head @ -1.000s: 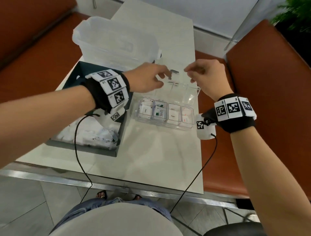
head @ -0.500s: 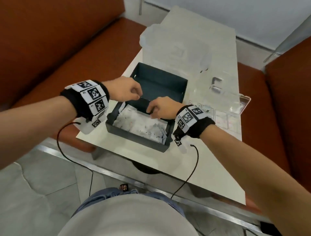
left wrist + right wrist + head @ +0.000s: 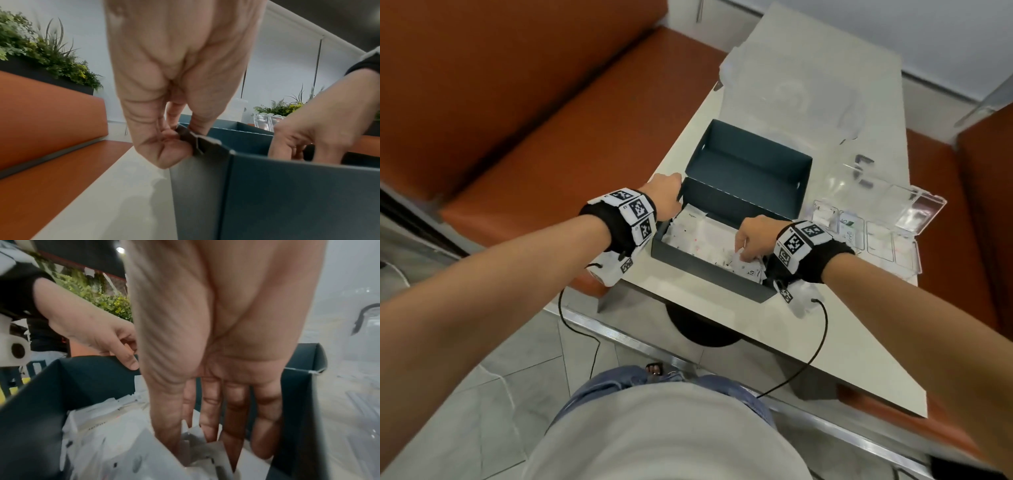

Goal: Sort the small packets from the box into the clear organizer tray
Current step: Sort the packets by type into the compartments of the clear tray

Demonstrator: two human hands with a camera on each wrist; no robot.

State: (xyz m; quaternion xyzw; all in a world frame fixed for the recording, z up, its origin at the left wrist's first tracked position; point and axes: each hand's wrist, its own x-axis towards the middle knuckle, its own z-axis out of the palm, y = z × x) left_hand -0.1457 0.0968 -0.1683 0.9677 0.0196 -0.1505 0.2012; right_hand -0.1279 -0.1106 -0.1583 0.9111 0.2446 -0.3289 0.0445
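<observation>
Orange benches flank the pale surface [image 3: 808, 329]. Left hand [image 3: 664, 195] pinches the box [image 3: 709, 277] corner; right hand [image 3: 753, 236], fingers [image 3: 232, 426] nearly straight, digs into packets [image 3: 702, 240] directly beneath, gripping none clearly. Tray [image 3: 907, 263] lies just right.

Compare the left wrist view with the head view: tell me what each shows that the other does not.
Only the left wrist view shows the left hand's fingers pinching a corner flap of the box, and the plants behind the bench.

Only the head view shows the packets inside the box, and the organizer tray's filled compartments.

Both show the right hand reaching into the box.
</observation>
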